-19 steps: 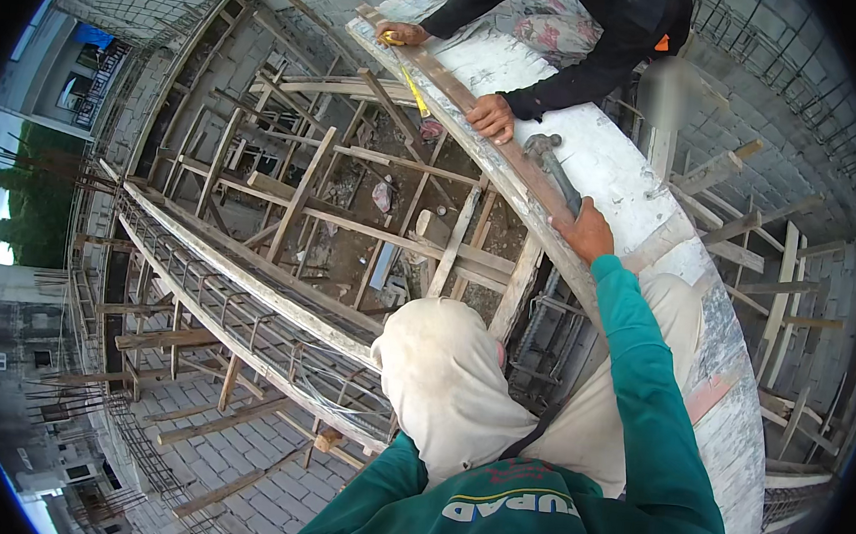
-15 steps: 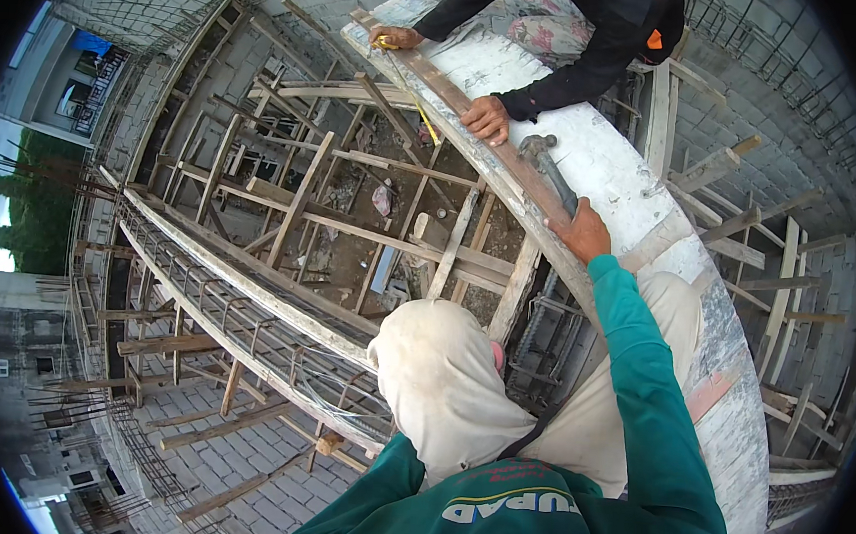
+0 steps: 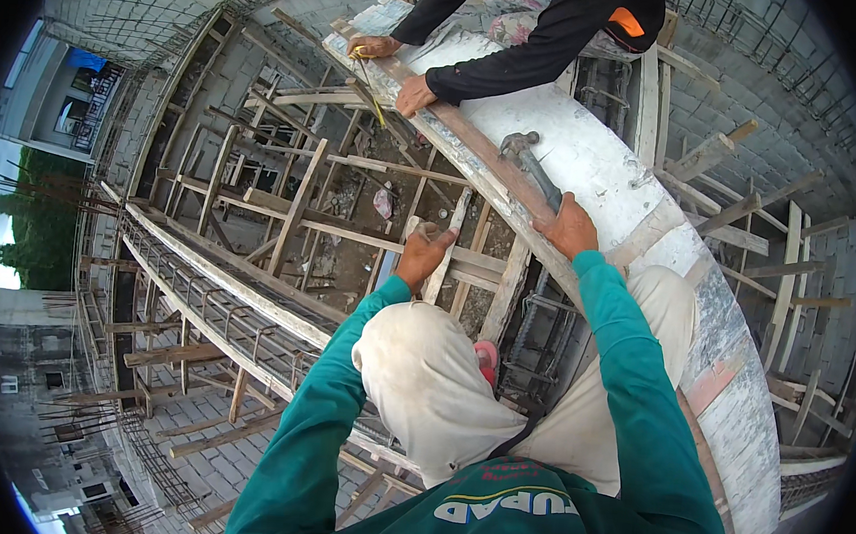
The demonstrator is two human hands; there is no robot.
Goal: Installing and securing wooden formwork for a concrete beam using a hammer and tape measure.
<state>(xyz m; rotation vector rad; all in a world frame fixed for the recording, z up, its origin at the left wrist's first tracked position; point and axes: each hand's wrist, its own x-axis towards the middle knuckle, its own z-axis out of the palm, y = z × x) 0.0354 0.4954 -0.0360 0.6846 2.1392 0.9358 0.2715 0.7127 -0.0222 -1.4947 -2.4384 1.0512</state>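
Note:
My right hand [image 3: 570,226] is wrapped round the handle of a claw hammer [image 3: 541,177]. The hammer lies over a brown wooden plank [image 3: 486,152] along the inner edge of a white, curved panel [image 3: 595,145], its metal head pointing away from me. My left hand [image 3: 423,257] is raised over the timber frame, left of the plank, with its fingers closed; what they hold, if anything, is too small to make out. Across from me, a co-worker in black sleeves presses one hand [image 3: 415,96] on the plank. Their other hand [image 3: 374,47] is at its far end with a yellow tape measure [image 3: 357,52].
Below on the left, crossed timber braces [image 3: 304,199] stand over a dirt floor with debris. A curved form with steel bars [image 3: 236,318] runs along the left. More wooden props [image 3: 714,158] and block walls lie to the right. My knees [image 3: 421,366] are bent beside the panel.
My left hand has come up into view above the braces. My right hand and the hammer have shifted slightly left. The co-worker's nearer hand has moved farther along the plank, away from me.

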